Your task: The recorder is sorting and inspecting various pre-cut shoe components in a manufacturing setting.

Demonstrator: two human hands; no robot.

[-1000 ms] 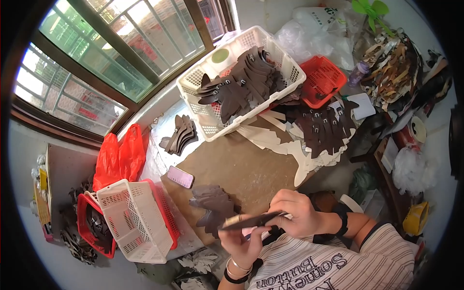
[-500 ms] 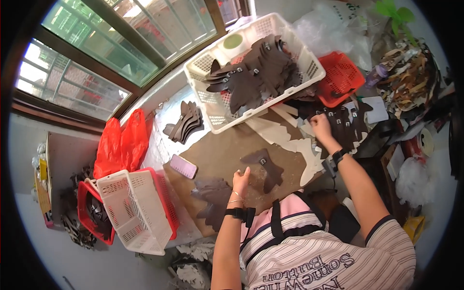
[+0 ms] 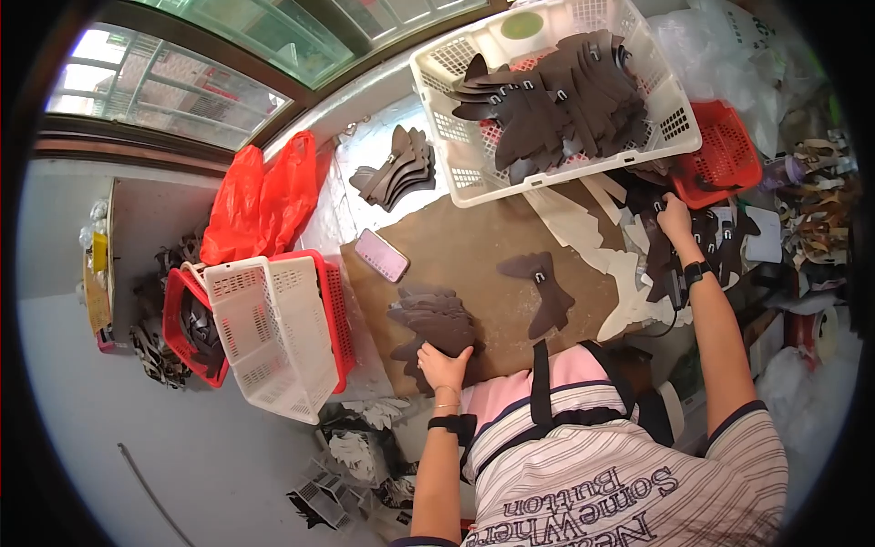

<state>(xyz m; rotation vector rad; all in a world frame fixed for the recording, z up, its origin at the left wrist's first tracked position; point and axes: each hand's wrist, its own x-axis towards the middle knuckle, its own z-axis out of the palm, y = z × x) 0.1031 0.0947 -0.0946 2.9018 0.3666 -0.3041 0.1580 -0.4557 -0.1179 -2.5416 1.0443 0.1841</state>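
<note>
Lying near left on the brown-topped desk (image 3: pixel 474 237): stack (image 3: pixel 433 317) of thin, dark, matte pieces, wavy-edged; left hand (image 3: pixel 444 369) upon it, fingers partly spread, thumb apart, grip unclear. To its right: single winged piece (image 3: pixel 547 301), small metal buckle (image 3: pixel 539 276). Far right: buckled dark pieces (image 3: pixel 705 230), overlapping; right hand (image 3: pixel 674 219) upon them, fingers bent, hold unclear. Beyond: white perforated plastic basket (image 3: pixel 463 187), like pieces (image 3: pixel 556 100) heaped inside.

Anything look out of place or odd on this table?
Only mildly: a phone lies at an angle on the brown table covering, between two stacks of dark cut pieces. It looks odd as a personal item amid work material.
</note>
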